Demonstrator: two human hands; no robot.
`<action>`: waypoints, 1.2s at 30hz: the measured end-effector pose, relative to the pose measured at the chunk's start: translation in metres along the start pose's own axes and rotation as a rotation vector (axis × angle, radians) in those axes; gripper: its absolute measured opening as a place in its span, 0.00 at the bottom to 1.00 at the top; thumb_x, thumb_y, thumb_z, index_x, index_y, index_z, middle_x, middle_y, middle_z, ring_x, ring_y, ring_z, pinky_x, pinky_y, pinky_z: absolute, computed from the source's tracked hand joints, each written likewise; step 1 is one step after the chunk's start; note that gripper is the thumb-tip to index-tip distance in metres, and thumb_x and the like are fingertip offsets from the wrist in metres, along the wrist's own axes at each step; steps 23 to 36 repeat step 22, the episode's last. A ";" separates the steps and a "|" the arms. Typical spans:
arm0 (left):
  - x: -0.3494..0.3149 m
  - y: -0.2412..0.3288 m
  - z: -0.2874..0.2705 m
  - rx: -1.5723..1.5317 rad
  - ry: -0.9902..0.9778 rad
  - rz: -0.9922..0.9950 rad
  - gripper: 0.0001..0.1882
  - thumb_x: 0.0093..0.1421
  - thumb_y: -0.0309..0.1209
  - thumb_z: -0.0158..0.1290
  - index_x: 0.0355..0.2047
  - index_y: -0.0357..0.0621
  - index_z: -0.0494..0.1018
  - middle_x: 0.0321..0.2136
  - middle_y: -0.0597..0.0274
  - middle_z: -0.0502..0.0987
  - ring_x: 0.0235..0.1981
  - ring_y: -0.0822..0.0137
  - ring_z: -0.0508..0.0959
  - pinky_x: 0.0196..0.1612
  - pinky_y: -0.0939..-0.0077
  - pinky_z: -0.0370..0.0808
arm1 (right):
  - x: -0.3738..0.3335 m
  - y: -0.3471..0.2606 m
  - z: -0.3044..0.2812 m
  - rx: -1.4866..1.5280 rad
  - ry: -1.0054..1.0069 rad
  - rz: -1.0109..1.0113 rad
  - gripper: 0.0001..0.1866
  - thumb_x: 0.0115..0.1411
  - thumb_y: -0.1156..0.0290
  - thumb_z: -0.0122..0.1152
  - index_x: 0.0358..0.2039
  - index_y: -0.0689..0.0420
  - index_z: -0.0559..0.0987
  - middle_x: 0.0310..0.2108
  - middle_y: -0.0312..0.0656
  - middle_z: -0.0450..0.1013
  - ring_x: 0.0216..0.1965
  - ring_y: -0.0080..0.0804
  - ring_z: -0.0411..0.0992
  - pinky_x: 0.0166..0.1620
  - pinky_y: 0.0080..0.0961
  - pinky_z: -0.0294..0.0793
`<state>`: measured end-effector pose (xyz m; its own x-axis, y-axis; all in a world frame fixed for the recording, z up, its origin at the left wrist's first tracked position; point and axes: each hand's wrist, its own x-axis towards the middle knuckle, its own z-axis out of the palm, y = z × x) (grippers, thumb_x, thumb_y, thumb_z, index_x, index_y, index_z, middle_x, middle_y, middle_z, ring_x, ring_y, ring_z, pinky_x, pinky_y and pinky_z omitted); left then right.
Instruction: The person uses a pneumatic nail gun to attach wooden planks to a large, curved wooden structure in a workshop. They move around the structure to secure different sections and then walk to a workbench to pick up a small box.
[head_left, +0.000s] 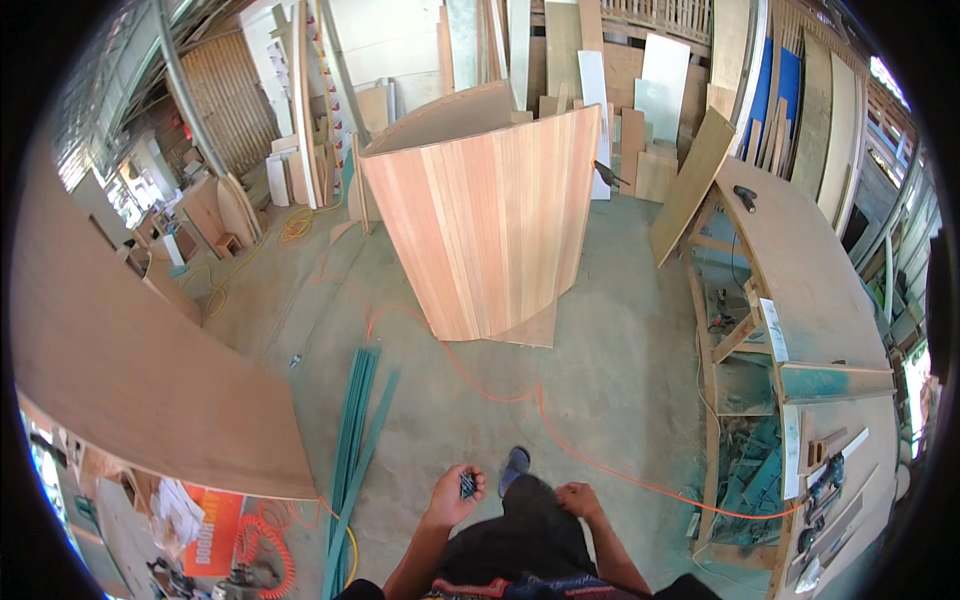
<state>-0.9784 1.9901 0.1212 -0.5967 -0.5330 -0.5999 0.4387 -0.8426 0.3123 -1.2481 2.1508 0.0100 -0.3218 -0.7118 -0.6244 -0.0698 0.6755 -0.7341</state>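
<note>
My left hand is closed, palm up, around a handful of small dark pieces that look like screws. In front of my right thigh, my right hand has its fingers curled in, and whatever it may hold is hidden. Ahead on the floor stands a tall curved wooden panel piece, faced with narrow vertical strips and open at the top. A black clamp grips its right edge. Neither hand touches it.
An orange hose snakes over the floor. Green strips lie to my left, near a large brown board. At right, a workbench carries a drill and other tools. Boards lean along the far wall.
</note>
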 end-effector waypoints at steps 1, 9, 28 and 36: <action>0.018 0.009 0.013 0.010 0.031 0.016 0.14 0.71 0.40 0.47 0.33 0.45 0.73 0.26 0.60 0.74 0.28 0.65 0.74 0.30 0.74 0.70 | 0.042 0.030 -0.017 -0.331 0.104 -0.017 0.20 0.60 0.50 0.65 0.35 0.57 0.86 0.32 0.45 0.83 0.36 0.32 0.82 0.43 0.34 0.81; 0.160 0.125 0.149 0.049 -0.234 0.061 0.15 0.75 0.41 0.42 0.34 0.46 0.70 0.26 0.65 0.69 0.27 0.70 0.69 0.28 0.75 0.66 | 0.161 -0.009 -0.150 -0.007 0.135 0.102 0.13 0.62 0.62 0.64 0.36 0.60 0.85 0.28 0.43 0.82 0.27 0.28 0.80 0.33 0.29 0.82; 0.494 0.178 0.365 0.235 -0.207 -0.053 0.14 0.71 0.39 0.49 0.39 0.40 0.75 0.31 0.57 0.78 0.31 0.63 0.77 0.36 0.68 0.75 | 0.318 -0.095 -0.349 -0.292 0.258 0.147 0.12 0.63 0.61 0.65 0.38 0.57 0.86 0.27 0.42 0.81 0.27 0.28 0.80 0.30 0.29 0.79; 0.494 0.178 0.365 0.235 -0.207 -0.053 0.14 0.71 0.39 0.49 0.39 0.40 0.75 0.31 0.57 0.78 0.31 0.63 0.77 0.36 0.68 0.75 | 0.318 -0.095 -0.349 -0.292 0.258 0.147 0.12 0.63 0.61 0.65 0.38 0.57 0.86 0.27 0.42 0.81 0.27 0.28 0.80 0.30 0.29 0.79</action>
